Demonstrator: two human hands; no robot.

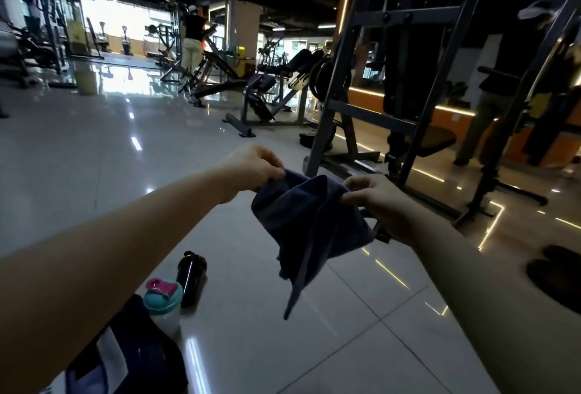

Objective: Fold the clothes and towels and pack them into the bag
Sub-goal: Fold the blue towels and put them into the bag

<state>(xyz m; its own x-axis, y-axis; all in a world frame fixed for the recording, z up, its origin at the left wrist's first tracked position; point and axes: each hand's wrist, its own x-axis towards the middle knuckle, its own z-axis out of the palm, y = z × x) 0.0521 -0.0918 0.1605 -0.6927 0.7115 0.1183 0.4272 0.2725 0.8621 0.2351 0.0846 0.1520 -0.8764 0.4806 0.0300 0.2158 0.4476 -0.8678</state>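
Tiled floor [78, 158] open leftward; steel rack [342, 111] stands near on the right. Dark blue towel [301, 224] hangs clear above the floor, top edge pinched by the left hand [251, 167] and right hand [377, 202]. A black bottle [191, 277] stands below.

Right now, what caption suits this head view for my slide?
Left hand and right hand pinch a dark blue towel, held up over the tiled gym floor.
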